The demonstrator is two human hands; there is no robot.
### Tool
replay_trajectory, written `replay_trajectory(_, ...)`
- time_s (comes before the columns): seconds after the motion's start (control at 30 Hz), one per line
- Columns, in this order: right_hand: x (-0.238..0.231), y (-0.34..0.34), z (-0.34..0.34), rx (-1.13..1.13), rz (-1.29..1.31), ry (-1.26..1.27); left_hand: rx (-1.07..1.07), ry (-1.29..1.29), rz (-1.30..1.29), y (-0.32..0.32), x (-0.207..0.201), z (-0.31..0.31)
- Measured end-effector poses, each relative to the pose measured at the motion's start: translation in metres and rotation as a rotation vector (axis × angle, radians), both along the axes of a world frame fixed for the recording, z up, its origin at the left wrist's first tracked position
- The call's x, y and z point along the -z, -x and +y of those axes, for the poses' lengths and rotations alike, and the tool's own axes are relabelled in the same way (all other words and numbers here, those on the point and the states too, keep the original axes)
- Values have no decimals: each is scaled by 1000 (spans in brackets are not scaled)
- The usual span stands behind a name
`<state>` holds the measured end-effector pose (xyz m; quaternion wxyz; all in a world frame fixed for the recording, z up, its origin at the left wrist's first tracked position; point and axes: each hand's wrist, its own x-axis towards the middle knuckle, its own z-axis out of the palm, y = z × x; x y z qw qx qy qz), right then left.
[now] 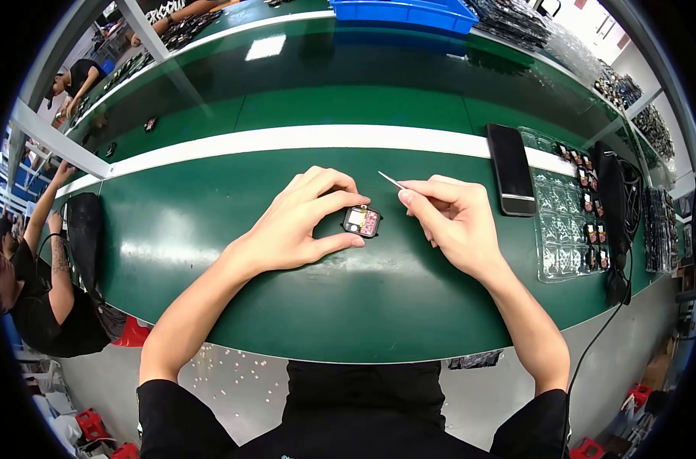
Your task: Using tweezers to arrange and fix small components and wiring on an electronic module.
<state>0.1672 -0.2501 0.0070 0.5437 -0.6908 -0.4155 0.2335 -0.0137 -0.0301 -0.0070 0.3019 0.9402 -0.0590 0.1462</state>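
An opened smartwatch case (362, 221) lies on the green bench, dark at the rim with pink and pale parts showing inside. My left hand (302, 222) steadies it, fingertips at its upper edge and thumb close below. Just to the right, my right hand (451, 218) pinches a pair of slim metal tweezers (391, 180). Their tip points up and left, above the bench and apart from the case. The rear part of the tweezers is hidden in my fingers.
A black phone (510, 168) lies right of my right hand, beside a clear plastic tray (558, 229) holding several small watch parts. Further right are a black pouch and cable (619, 199). Behind a white strip (302, 138) stands a blue bin (405, 14). Co-workers sit at left.
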Motion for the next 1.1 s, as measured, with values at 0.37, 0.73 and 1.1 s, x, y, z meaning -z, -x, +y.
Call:
replay_trajectory(0.37, 11, 10, -4, -74, -186, -11, 15, 129, 35, 4, 3, 4)
replay_trajectory(0.73, 13, 14, 0, -59, -297, 0, -9, 121, 94, -2, 0, 3)
replay_trajectory(1.1, 21, 15, -2, -1, -418, -94, -51, 176, 73, -1, -2, -1)
